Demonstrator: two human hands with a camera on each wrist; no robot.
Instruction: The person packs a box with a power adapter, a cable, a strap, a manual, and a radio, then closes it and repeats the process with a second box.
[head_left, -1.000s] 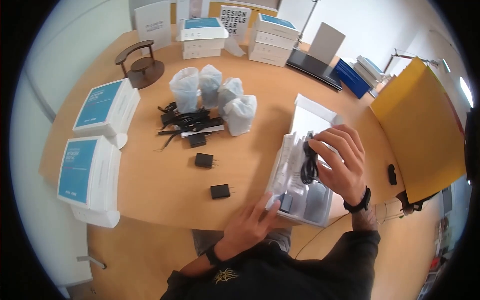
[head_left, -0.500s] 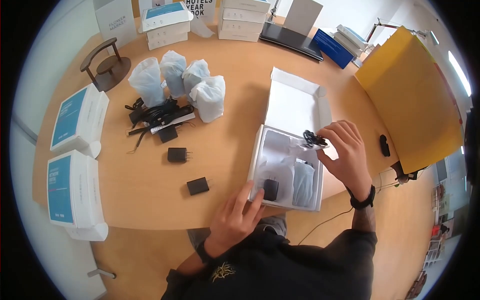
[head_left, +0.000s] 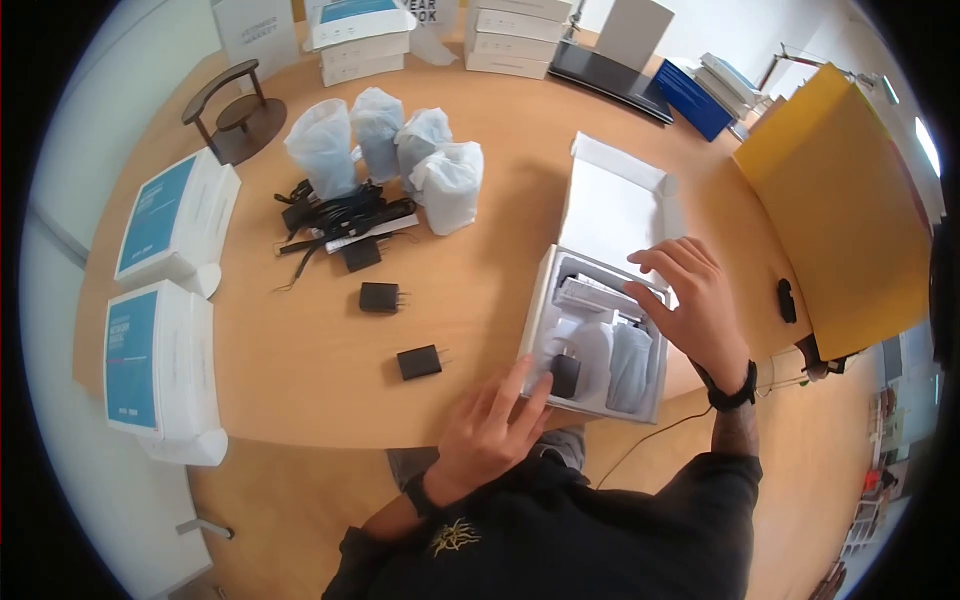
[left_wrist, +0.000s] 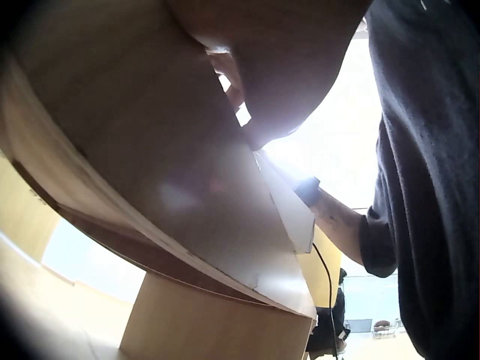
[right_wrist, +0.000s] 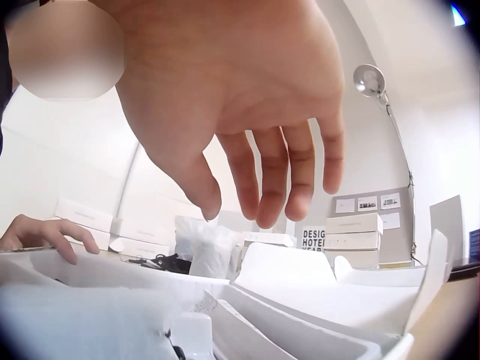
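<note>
An opened white box point(head_left: 537, 305) sits at the table's near edge, its lid point(head_left: 615, 205) tipped back. My right hand point(head_left: 700, 315) hovers over its right side, fingers spread and slightly bent, holding nothing; the right wrist view shows a gap below the fingertips. Relaxed fingers of my left hand point(head_left: 488, 430) rest at the box's near left corner. Inside lie a black power adapter point(head_left: 565, 376), a thing wrapped in pale plastic point(head_left: 629, 370) and, in the far compartment, a white printed piece point(head_left: 597, 292). No black cable shows in the box.
Two loose adapters point(head_left: 419, 362) point(head_left: 379, 297) lie left of the box. Beyond them are a heap of black cables point(head_left: 350, 215) and several bagged things point(head_left: 448, 190). Blue-and-white boxes point(head_left: 135, 350) stand at the left; a yellow panel point(head_left: 830, 210) rises at the right.
My right hand has let go of the bundled black cable it held over the box, and its fingers have spread. My left hand stays at the box corner. The head view has shifted.
</note>
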